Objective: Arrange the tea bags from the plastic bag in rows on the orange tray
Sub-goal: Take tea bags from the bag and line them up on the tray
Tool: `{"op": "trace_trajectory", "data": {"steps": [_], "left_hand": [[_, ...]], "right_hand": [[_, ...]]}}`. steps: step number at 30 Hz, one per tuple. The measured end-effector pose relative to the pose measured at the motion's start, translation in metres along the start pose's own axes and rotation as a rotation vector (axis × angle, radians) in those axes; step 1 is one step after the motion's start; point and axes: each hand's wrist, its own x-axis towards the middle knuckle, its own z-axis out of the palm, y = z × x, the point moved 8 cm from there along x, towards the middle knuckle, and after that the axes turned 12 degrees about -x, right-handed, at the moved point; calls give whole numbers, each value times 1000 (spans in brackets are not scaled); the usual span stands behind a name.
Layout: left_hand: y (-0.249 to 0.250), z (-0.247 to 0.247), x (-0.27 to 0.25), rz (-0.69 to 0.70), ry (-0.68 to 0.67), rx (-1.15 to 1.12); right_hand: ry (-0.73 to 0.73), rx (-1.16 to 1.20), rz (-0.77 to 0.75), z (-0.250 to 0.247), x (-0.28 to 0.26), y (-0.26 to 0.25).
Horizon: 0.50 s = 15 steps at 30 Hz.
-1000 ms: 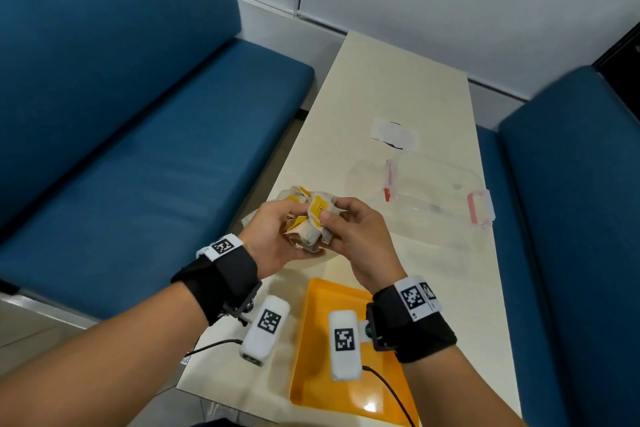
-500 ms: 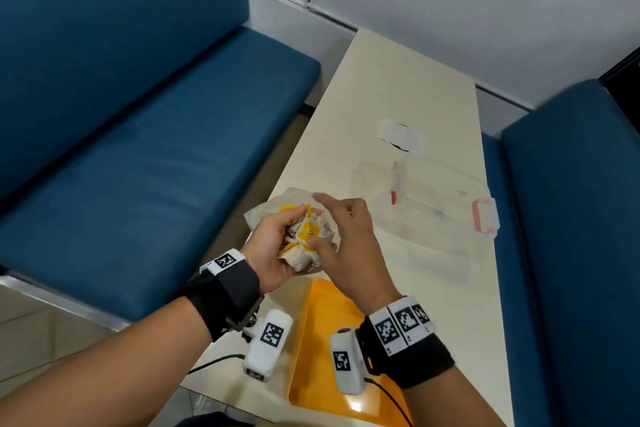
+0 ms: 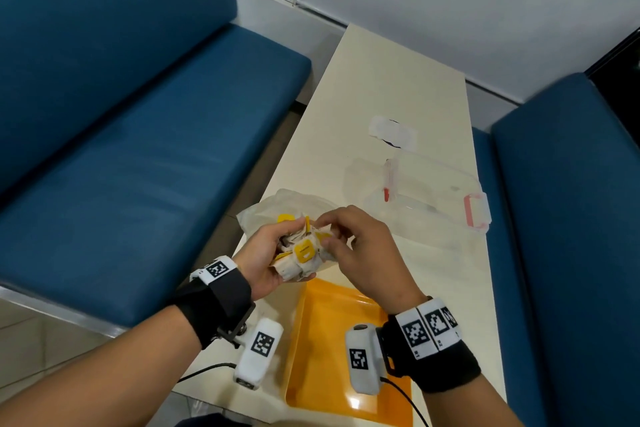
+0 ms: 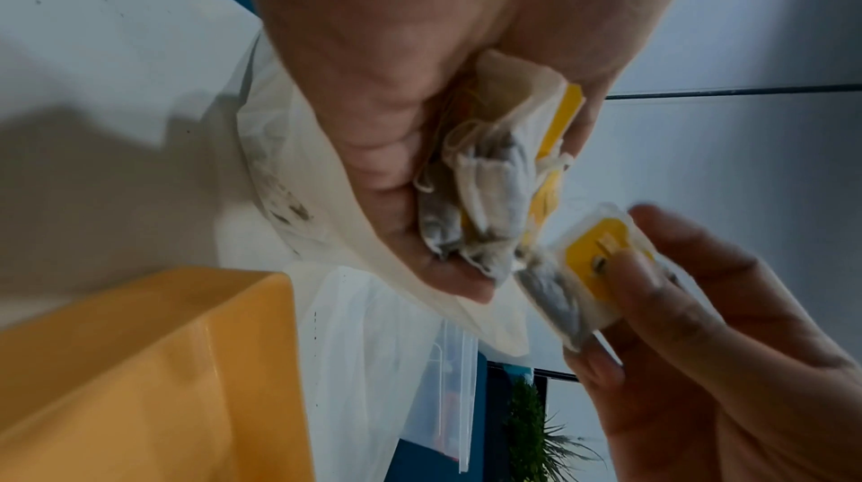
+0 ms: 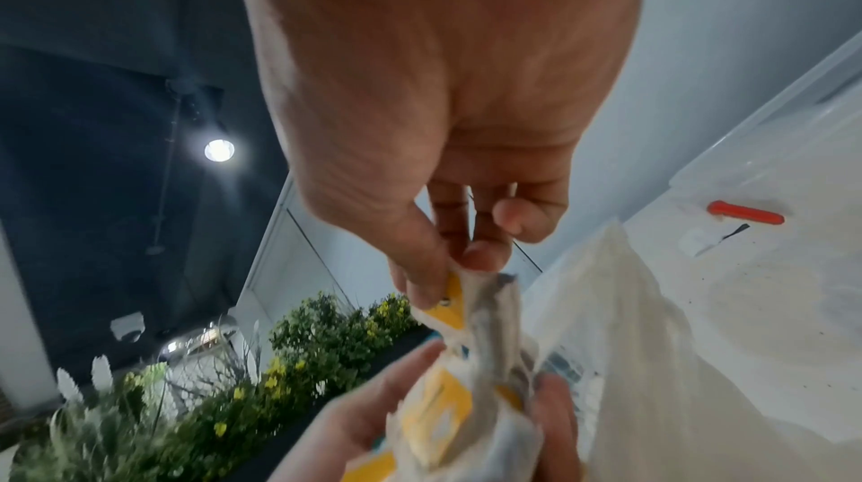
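My left hand (image 3: 268, 253) grips a bundle of white tea bags with yellow tags (image 3: 299, 255) (image 4: 485, 173), held above the near end of the table with the crumpled plastic bag (image 3: 273, 213) (image 4: 289, 165) draped behind it. My right hand (image 3: 349, 236) pinches one tea bag (image 4: 585, 269) (image 5: 459, 300) by its yellow tag at the right side of the bundle. The orange tray (image 3: 325, 340) (image 4: 140, 361) lies on the table just below both hands, and no tea bag shows on its visible part.
A clear plastic zip bag with a red slider (image 3: 415, 198) lies on the cream table (image 3: 388, 80) beyond my hands. A small white wrapper (image 3: 393, 132) lies farther back. Blue benches (image 3: 138, 149) flank the table on both sides.
My right hand has shifted from the bundle's front to pinching a single tea bag at its right side. The head view has tilted down a little.
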Motion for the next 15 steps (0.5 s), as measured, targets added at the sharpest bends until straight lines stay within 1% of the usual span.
{"op": "trace_trajectory", "data": {"steps": [2,6,11,15], "left_hand": [[4,-1,-4,4,-43,-16],[8,-17,-16,-7,-70,-54],[-5,-40,-32,-80,-125,22],[-24,-49,-45,-167,-190,67]], "right_hand": [[30,41,31,-13,-4,4],[62,57,97,-35,-15,16],[-14,-11,132,-24,-35,35],[-30,-24,156,-20,-53,44]]}}
